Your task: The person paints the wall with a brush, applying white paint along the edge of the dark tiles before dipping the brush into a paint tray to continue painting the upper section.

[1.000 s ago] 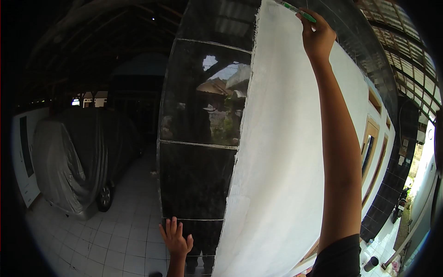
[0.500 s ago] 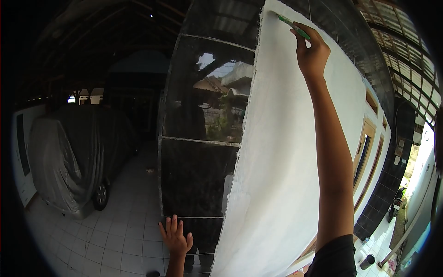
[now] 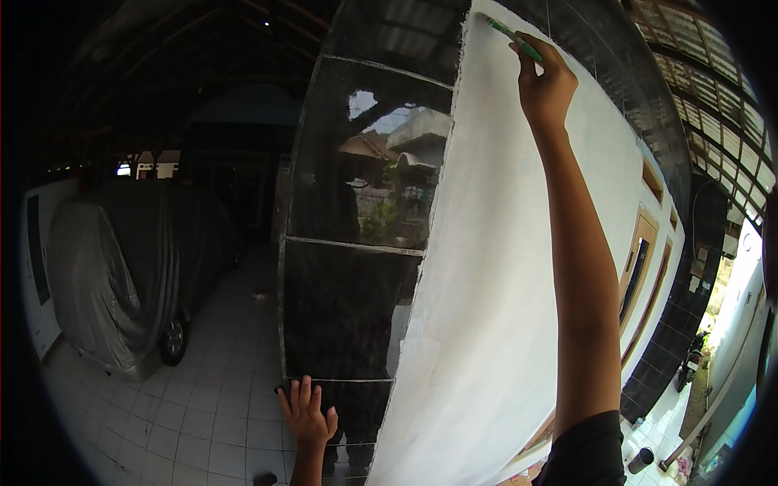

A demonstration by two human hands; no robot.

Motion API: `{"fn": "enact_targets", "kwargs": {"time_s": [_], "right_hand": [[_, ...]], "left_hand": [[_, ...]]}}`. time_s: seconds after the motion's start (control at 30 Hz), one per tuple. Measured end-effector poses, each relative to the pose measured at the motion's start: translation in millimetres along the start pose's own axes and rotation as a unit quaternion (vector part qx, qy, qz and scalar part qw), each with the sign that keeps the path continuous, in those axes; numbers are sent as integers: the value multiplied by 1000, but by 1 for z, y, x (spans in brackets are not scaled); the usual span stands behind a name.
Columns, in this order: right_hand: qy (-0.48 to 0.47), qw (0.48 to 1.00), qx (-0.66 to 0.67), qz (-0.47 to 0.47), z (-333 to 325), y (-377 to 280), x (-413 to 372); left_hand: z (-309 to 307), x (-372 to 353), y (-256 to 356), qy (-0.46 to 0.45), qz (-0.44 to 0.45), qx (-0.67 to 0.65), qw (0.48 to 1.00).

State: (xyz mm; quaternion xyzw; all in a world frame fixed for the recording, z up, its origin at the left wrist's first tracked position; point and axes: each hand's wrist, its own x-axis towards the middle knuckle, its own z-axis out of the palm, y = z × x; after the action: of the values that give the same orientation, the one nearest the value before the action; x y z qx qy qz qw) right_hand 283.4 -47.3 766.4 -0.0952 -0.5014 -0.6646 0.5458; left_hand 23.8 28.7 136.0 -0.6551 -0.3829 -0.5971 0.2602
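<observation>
High on the white wall [image 3: 494, 211], my right hand [image 3: 547, 81] grips a paintbrush [image 3: 515, 38] by its green handle. The bristles touch the wall near its upper left corner, close to the edge of the black tiles; the bristle tip is hard to make out against the white. My left hand [image 3: 308, 413] lies flat with fingers spread on the glossy black tile column [image 3: 348, 312], low down near a grout line. It holds nothing.
A car under a grey cover [image 3: 113, 275] stands on the white tiled floor [image 3: 203, 429] at left. Along the wall to the right is a wooden-framed window [image 3: 639, 259]. A dark bucket [image 3: 641, 460] sits on the floor at lower right.
The brush and my right hand have shifted very slightly up the wall, and the view has moved a little. My left hand stays on the tile.
</observation>
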Motion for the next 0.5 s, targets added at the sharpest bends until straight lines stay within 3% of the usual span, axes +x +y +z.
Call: {"fn": "enact_targets", "kwargs": {"time_s": [0.13, 0.3, 0.5], "right_hand": [[32, 999, 6, -31, 12, 4, 22], [-11, 999, -30, -14, 25, 9, 24], [-5, 1000, 10, -18, -6, -3, -5]], "left_hand": [[2, -2, -2, -9, 6, -2, 1000], [2, -3, -3, -9, 9, -2, 1000], [1, -2, -3, -9, 11, 0, 1000]]}}
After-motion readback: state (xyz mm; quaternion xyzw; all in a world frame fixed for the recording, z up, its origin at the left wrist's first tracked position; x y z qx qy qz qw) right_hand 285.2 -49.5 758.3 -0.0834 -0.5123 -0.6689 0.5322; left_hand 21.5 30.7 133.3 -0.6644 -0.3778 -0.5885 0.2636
